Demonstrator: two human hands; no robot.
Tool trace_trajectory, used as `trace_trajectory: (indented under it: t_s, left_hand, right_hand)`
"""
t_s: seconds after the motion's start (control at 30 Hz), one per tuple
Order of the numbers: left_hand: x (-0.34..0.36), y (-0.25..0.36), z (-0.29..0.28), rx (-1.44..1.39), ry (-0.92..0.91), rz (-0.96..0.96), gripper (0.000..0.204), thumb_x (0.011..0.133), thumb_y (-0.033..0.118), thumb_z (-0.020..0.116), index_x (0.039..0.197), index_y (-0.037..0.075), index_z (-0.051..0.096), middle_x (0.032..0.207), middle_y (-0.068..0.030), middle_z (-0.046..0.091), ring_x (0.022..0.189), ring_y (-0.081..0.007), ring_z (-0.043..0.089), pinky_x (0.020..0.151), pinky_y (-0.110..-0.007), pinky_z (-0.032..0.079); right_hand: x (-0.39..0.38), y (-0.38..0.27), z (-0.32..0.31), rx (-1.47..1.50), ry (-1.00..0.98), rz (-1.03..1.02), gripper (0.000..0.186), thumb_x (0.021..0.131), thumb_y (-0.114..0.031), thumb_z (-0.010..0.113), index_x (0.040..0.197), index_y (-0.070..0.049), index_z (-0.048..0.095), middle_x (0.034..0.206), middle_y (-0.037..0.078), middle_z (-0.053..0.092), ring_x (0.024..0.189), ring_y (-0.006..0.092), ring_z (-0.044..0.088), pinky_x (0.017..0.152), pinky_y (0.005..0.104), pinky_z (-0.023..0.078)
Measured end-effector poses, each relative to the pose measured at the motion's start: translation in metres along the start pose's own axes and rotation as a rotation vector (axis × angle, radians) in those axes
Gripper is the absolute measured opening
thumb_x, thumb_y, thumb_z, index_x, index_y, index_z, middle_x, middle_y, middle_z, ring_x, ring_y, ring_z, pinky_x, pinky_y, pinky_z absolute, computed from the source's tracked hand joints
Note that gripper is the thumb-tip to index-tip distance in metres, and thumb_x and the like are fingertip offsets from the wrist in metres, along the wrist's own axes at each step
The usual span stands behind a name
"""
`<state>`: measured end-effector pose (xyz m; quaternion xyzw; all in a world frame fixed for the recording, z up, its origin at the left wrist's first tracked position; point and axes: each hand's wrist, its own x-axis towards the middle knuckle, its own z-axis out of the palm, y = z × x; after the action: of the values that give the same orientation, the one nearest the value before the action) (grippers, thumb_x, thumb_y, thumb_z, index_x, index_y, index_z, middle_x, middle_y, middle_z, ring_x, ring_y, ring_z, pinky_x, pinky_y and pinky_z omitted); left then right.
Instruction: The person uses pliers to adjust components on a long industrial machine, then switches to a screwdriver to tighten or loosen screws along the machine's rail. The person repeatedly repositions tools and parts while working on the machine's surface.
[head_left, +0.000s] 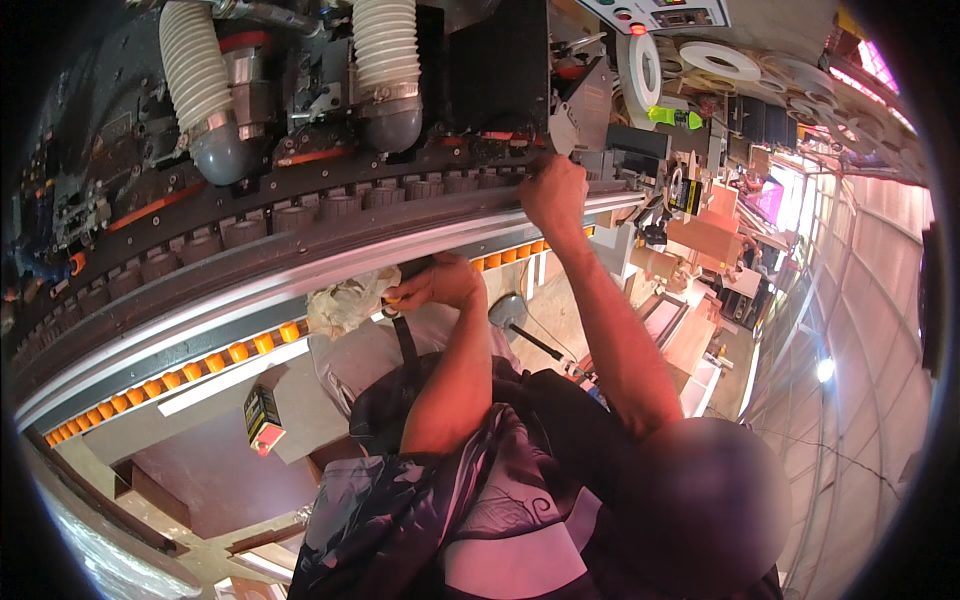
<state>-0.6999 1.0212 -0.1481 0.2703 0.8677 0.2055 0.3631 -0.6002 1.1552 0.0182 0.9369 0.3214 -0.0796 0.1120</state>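
My left hand [440, 284] is closed at the front of a long dark machine [330, 215], its fingers pinching the edge of a crumpled pale cloth [345, 302]. The cloth hangs over the row of orange rollers [238, 351] below a silver rail [270, 280]. A dark strap [405, 340] runs down close to those fingers. Farther right, my right hand [556, 195] is a fist against the dark track above the rail. Its fingertips are turned away, and what they grip, if anything, is hidden. Ridged dark pads [380, 193] line the track beside it.
Two ribbed pale hoses [386, 45] rise from the machine. A control panel [660, 14] with a red light is at the top right, near a white reel [720, 60] and a green bottle [675, 118]. A yellow-and-black box [263, 420] sits below the rollers; stacked boards [700, 236] are farther right.
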Motion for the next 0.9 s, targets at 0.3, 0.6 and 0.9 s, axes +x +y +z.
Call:
trace_trajectory:
  t_s: [0.3, 0.6, 0.9]
  left_hand:
    - [0.002, 0.017, 0.006, -0.031, -0.017, -0.058, 0.14, 0.091, 0.062, 0.071, 0.152, -0.022, -0.024, 0.153, -0.0472, -0.002, 0.143, -0.0622, 0.022, 0.124, -0.058, 0.03]
    - [0.019, 0.024, -0.026, -0.255, -0.21, -0.25, 0.139, 0.086, 0.029, 0.091, 0.152, -0.018, -0.022, 0.152, -0.0417, 0.006, 0.143, -0.0558, 0.027, 0.121, -0.054, 0.036]
    - [0.016, 0.026, -0.026, -0.169, -0.237, -0.235, 0.147, 0.086, 0.038, 0.09, 0.149, -0.019, -0.03, 0.143, -0.0413, 0.018, 0.131, -0.0547, 0.038, 0.114, -0.053, 0.044]
  right_hand:
    - [0.011, 0.003, 0.012, -0.063, 0.032, -0.1, 0.02, 0.077, -0.009, 0.074, 0.095, -0.003, 0.081, 0.093, 0.028, 0.076, 0.093, 0.0472, 0.074, 0.088, 0.0515, 0.06]
    - [0.039, 0.055, 0.031, -0.112, 0.098, -0.179, 0.02, 0.084, -0.014, 0.07, 0.095, 0.0, 0.08, 0.092, 0.03, 0.075, 0.092, 0.0486, 0.075, 0.084, 0.0538, 0.061]
    - [0.002, 0.071, 0.001, -0.119, 0.094, -0.386, 0.029, 0.079, -0.003, 0.061, 0.098, -0.006, 0.083, 0.088, 0.029, 0.072, 0.088, 0.0468, 0.073, 0.078, 0.0532, 0.06]
